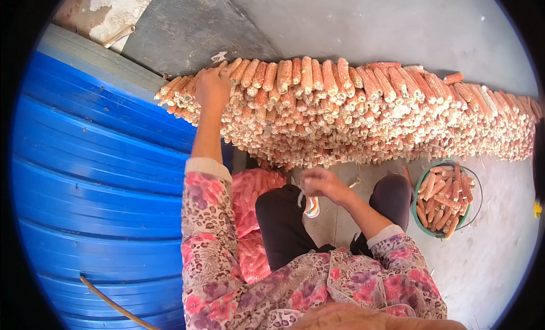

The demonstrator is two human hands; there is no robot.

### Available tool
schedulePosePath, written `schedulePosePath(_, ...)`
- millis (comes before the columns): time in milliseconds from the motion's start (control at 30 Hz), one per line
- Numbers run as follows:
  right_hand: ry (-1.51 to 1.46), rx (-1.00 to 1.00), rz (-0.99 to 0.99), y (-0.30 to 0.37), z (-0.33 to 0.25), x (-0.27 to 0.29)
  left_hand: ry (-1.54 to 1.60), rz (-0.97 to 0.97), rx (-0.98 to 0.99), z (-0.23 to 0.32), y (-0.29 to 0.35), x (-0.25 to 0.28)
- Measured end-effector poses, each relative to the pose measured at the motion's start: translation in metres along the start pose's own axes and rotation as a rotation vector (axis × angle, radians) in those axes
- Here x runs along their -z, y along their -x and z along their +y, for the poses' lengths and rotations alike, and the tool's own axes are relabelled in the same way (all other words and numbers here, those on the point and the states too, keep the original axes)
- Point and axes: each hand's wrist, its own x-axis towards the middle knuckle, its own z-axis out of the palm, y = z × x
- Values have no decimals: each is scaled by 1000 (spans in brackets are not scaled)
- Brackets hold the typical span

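A long, waist-like stack of bare corncobs (pixel 340 111) runs across the view, its cobs laid side by side with their ends facing me. At its left end my left hand (pixel 214 87) reaches onto the top row, closed over a corncob; its fingertips are hidden behind the hand. My right hand (pixel 322 184) hangs above the floor between my knees, in front of the stack and apart from it. Its fingers look bent but are smeared by motion, and nothing can be made out in them.
At the right stands a green bucket (pixel 419 209) heaped with loose corncobs. A red mesh sack (pixel 250 253) lies by my left leg. Blue corrugated metal sheeting (pixel 102 188) borders the left side, with a thin stick (pixel 116 304) against it. A grey wall (pixel 386 26) backs the stack.
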Motion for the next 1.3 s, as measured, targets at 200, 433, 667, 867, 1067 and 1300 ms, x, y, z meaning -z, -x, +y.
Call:
schedulePosePath(200, -535, 256, -80, 4, -25, 44, 601, 72, -204, 72, 175, -20)
schedulePosePath(433, -500, 291, -64, 26, -33, 44, 1270, -335, 642, 106, 315, -35)
schedulePosePath(667, -239, 252, 51, 27, -32, 37, 1400, -525, 696, 139, 320, -17)
schedulePosePath(867, -41, 181, 189, 34, -28, 30, 1431, -387, 756, 132, 305, -20)
schedulePosePath(1067, 20, 147, 198, 36, -35, 31, 1160, 21, 521, 84, 235, -4)
schedulePosePath(1300, 110, 109, 134, 29, -33, 44, 516, 264, -146, 126, 115, -5)
